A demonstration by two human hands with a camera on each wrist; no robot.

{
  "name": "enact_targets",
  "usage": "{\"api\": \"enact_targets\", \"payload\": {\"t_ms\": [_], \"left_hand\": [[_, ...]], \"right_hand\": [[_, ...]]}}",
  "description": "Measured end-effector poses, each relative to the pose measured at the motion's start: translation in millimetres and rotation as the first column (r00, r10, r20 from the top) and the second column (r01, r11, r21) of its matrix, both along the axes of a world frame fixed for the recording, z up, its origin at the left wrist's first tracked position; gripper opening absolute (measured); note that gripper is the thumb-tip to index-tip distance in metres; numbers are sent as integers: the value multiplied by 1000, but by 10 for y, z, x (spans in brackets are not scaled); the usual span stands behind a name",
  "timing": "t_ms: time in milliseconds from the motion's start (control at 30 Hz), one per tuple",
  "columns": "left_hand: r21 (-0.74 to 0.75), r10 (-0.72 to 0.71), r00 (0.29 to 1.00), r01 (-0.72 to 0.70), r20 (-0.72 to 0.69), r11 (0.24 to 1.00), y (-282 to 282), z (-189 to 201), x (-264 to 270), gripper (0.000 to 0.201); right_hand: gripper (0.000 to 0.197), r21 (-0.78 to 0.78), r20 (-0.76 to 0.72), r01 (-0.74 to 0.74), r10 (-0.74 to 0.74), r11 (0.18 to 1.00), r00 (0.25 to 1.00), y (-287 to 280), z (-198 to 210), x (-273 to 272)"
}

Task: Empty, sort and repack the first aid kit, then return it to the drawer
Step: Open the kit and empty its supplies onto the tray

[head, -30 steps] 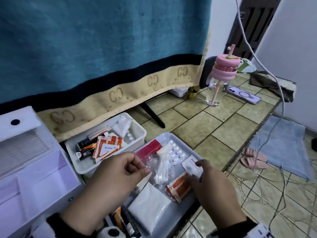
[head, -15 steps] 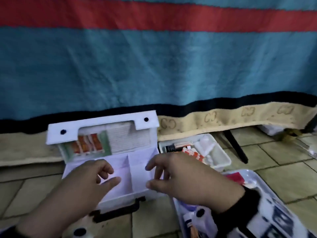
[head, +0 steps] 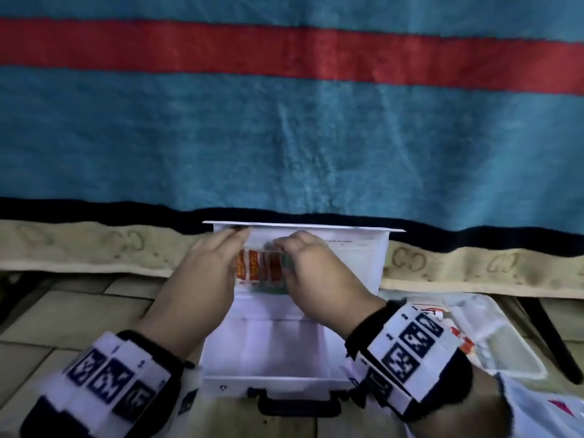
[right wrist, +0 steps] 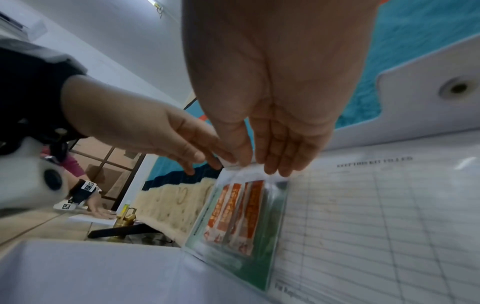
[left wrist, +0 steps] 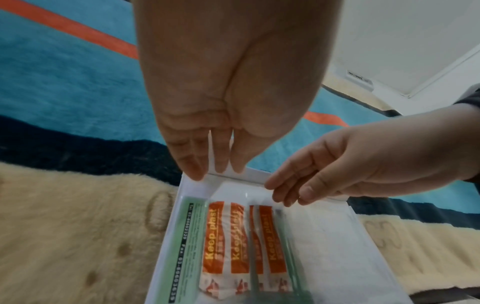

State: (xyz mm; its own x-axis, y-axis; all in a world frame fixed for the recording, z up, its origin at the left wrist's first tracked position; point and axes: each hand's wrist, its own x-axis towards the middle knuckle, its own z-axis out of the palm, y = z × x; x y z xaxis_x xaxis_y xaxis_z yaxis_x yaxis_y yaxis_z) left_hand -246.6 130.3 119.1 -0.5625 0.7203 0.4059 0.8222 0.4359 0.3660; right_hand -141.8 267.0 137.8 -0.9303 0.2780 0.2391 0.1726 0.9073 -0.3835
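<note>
The white first aid kit [head: 284,349] lies open on the tiled floor, its lid [head: 357,260] standing upright against a blanket. A clear pocket inside the lid holds orange plaster strips [head: 259,267] [left wrist: 233,242] [right wrist: 233,209] over a green card. My left hand [head: 237,235] [left wrist: 213,166] touches the lid's top left rim with straight fingers. My right hand [head: 281,248] [left wrist: 288,195] [right wrist: 259,166] rests its fingertips on the top edge of the clear pocket. The kit's base compartments look bare. A printed list sheet [right wrist: 376,205] fills the rest of the lid.
A teal blanket [head: 284,137] with a red stripe hangs right behind the lid. A white tray [head: 493,339] with sorted supplies sits to the right of the kit. A black stand leg [head: 550,336] slants past the tray. The kit's black handle [head: 298,403] faces me.
The view swung from the trays on the right to the kit. Both hands left the tray, passed over the kit's base and rose to the lid's pocket.
</note>
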Motion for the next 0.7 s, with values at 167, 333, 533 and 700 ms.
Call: {"api": "enact_targets", "payload": {"t_ms": [167, 333, 533, 700], "left_hand": [[52, 47, 996, -44, -78, 998, 135, 35, -93, 24], [2, 130, 985, -130, -115, 991, 231, 66, -98, 6], [21, 234, 972, -234, -1, 972, 340, 52, -147, 7], [-92, 208, 971, -219, -121, 971, 353, 89, -45, 7]], "right_hand": [[38, 24, 33, 74, -75, 997, 997, 19, 56, -129], [30, -9, 29, 101, -101, 995, 994, 10, 84, -178], [40, 133, 90, 49, -61, 990, 994, -43, 132, -194], [35, 238, 99, 29, -54, 971, 994, -58, 146, -182]]}}
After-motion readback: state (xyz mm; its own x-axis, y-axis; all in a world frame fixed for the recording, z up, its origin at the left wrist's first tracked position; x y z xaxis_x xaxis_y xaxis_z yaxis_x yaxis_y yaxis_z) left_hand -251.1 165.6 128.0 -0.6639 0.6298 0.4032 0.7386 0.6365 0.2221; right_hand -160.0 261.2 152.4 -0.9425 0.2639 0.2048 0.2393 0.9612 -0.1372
